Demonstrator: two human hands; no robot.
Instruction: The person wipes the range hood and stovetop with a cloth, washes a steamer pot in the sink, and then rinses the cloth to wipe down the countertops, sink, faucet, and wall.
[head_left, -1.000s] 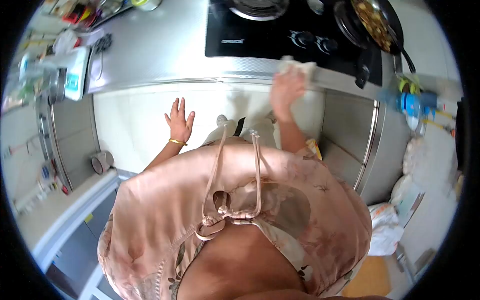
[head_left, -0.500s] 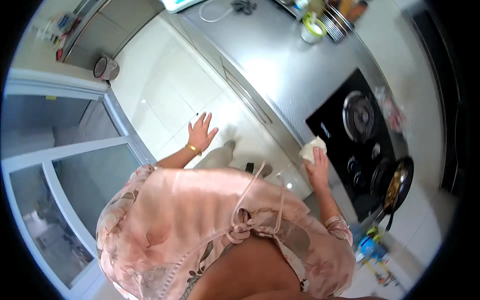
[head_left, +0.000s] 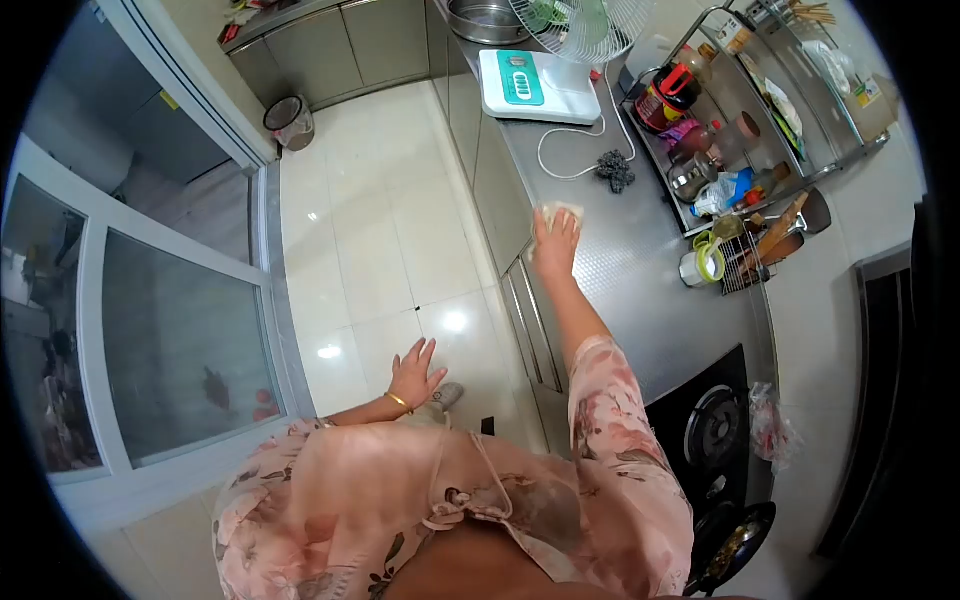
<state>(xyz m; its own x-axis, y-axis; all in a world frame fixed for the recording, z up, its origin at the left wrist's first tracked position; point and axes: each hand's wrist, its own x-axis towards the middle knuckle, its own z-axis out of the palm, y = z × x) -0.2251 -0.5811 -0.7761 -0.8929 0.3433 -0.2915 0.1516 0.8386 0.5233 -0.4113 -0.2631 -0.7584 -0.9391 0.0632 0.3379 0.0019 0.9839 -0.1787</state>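
My right hand (head_left: 555, 245) is stretched out over the near edge of the steel counter (head_left: 640, 300). Its fingers press on a pale cloth (head_left: 570, 212) that lies against the countertop. Beyond the hand sit a dark scrubbing pad (head_left: 615, 172) and a loop of white cable (head_left: 548, 165). Above the tiled floor, my left hand (head_left: 412, 375) hangs with its fingers spread and holds nothing. A gold bracelet (head_left: 398, 400) circles that wrist.
A white kitchen scale (head_left: 540, 87) and a fan (head_left: 585, 25) stand at the counter's far end. Along the wall are a rack of jars (head_left: 690, 150) and a green-rimmed cup (head_left: 703, 265). Nearer are a gas hob (head_left: 705, 425) and a pan (head_left: 740, 550). A bin (head_left: 290, 122) stands on the floor.
My right hand has moved with the cloth from beside the hob to farther along the counter edge. The view has shifted, bringing the scale and rack into sight. My left hand stays spread.
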